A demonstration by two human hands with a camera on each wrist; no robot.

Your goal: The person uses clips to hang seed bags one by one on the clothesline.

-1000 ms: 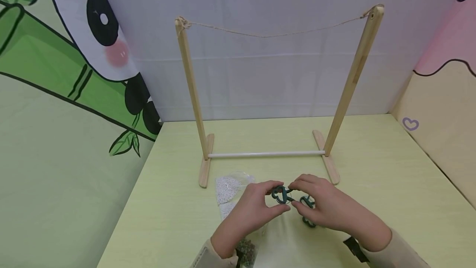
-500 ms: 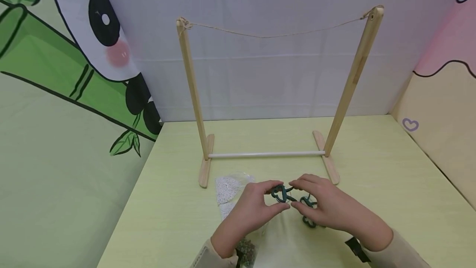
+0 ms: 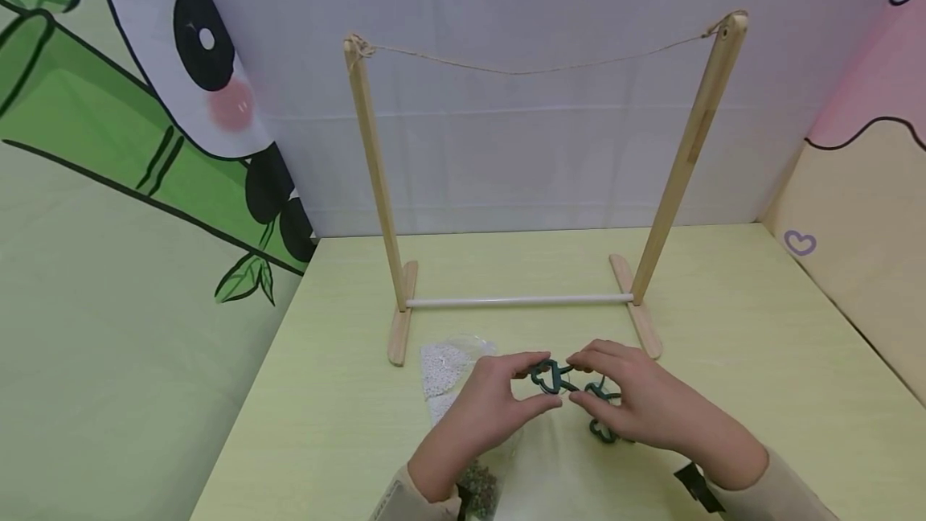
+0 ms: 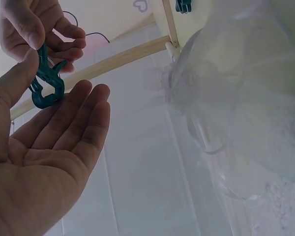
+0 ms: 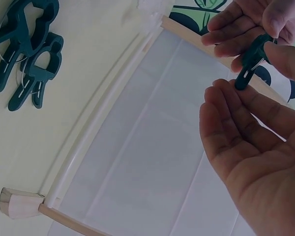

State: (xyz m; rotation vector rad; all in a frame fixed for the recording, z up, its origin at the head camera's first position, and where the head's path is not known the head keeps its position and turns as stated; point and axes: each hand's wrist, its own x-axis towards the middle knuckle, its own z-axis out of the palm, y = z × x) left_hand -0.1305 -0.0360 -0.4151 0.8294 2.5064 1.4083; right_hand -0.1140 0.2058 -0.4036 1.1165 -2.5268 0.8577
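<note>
A dark green plastic spring clip with a wire spring is held between the two hands above the table. My left hand pinches its rounded end between thumb and fingers. Facing it, my right hand has thumb and fingertips on the two handles; in the right wrist view they span the clip. The left wrist view gives the clip from below, by the left fingers. More clips of the same kind lie on the table under the right hand, partly hidden by it in the head view.
A wooden frame stands behind the hands, with a left post, a right post, a white rod low down and a sagging string on top. Clear bags hold white granules and greenish dried bits.
Hardly anything differs. Both hands keep the clip in the same place, with only a slight shift of the right hand to the right.
</note>
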